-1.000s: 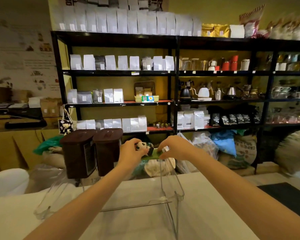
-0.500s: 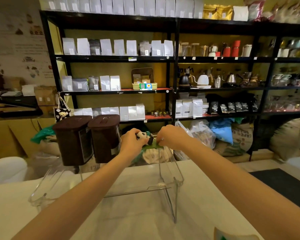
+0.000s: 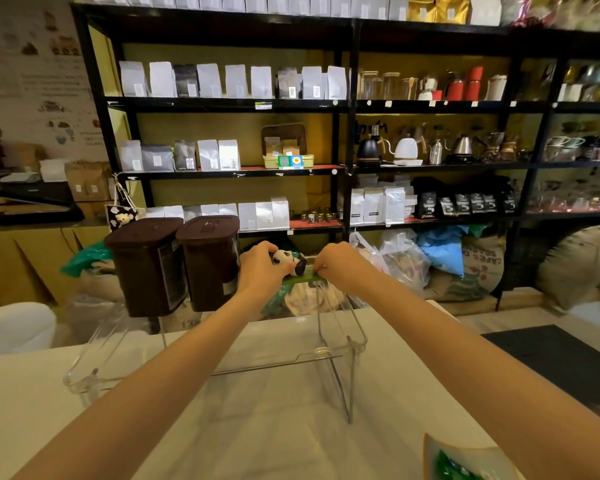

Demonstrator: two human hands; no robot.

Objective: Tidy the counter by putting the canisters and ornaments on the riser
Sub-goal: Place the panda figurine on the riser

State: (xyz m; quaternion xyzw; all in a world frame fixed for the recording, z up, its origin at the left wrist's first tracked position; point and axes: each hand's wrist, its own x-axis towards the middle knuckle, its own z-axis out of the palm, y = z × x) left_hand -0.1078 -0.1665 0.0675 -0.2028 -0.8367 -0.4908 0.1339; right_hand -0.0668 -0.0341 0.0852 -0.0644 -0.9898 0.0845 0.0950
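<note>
A clear acrylic riser stands on the white counter. Two dark brown canisters sit side by side on its top at the left. To their right, a panda ornament on a green base rests at the riser's top right end. My left hand grips the panda's left side. My right hand pinches the right end of the green base. The underside of the ornament is hidden by my fingers.
Behind the counter stand black shelves with white bags, kettles and jars. Sacks and plastic bags lie on the floor below. A cream dish with green contents sits at the counter's near right. A black mat lies to the right.
The view has dropped a little, showing more counter and the cream dish. Both hands stay on the panda ornament at the riser's right end with only slight shifts.
</note>
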